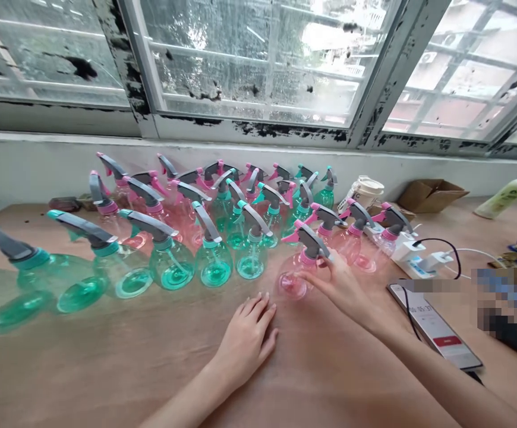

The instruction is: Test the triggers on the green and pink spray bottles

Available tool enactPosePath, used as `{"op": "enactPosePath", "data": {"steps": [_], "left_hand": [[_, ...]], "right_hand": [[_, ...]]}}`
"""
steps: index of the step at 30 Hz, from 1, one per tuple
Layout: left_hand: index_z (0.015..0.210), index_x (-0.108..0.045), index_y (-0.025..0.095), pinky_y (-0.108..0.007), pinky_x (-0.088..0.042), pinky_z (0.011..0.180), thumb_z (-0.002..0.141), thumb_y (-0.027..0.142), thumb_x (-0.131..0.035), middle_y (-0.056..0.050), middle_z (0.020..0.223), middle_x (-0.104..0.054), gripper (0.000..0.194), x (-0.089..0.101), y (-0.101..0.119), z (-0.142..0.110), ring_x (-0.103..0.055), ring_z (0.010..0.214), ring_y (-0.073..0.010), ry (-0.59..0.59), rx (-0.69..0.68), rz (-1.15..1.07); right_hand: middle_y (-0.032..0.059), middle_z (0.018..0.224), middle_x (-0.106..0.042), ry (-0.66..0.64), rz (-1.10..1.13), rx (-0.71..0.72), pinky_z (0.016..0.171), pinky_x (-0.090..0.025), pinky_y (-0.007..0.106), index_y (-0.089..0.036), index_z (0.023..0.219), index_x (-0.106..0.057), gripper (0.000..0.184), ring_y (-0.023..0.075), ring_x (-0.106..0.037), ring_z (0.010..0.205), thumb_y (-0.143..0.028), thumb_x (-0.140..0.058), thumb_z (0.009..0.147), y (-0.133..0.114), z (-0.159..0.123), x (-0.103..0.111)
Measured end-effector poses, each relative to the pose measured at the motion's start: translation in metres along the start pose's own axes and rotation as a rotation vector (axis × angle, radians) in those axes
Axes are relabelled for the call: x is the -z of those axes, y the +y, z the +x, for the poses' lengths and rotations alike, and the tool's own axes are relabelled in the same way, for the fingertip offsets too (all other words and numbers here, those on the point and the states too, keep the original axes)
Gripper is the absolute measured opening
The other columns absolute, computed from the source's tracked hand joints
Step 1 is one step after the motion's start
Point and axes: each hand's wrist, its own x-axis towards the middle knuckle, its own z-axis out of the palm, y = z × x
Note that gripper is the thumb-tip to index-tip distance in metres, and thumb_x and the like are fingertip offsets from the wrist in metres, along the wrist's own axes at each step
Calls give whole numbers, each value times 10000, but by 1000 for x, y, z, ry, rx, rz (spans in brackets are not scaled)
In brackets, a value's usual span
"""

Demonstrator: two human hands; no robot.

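Observation:
My right hand (336, 279) grips a pink spray bottle (292, 276) with a grey and pink trigger head, thumb on its clear body and fingers behind it. The bottle stands upright on the wooden table (187, 362). Flat on the tabletop, just left of that bottle, lies my left hand (249, 333) with its fingers stretched and nothing in it. A green spray bottle (250, 258) is nearest beyond it, at the end of a front row of green ones. Behind my right hand stand several more pink spray bottles (347, 241).
More pink and green bottles crowd toward the wall under the window. On the right are a power strip (414, 261) with chargers and cables, a phone (437, 327), a lidded cup (364, 191), a cardboard box (432, 196) and a lying bottle (508, 195).

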Motion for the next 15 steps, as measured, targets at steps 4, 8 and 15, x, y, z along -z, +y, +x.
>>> {"op": "enactPosePath", "data": {"steps": [4,8,15], "left_hand": [[1230,-602,151,-472,-503,980,877,228,-577,-148,1330,-601,362,0,2,0,-564,1224,-303,8,4,-17],[1230,-601,141,-471,-497,985,878,229,-580,-156,1328,-601,364,1,3,0,-560,1226,-302,11,9,-14],[1229,-603,138,-479,-504,978,878,225,-571,-159,1312,-612,363,2,2,1,-566,1220,-308,6,-1,-3]], "right_hand": [[115,978,-673,14,-20,-41,819,-512,439,-166,1050,-624,429,293,-638,918,-524,-659,816,5,20,-14],[150,1007,-694,42,-53,-26,854,-495,475,-153,1037,-640,469,333,-650,973,-573,-612,830,5,38,-26],[214,1090,-679,99,-70,-60,901,-473,525,-117,1083,-621,551,381,-620,1082,-607,-590,831,5,50,-43]]}}
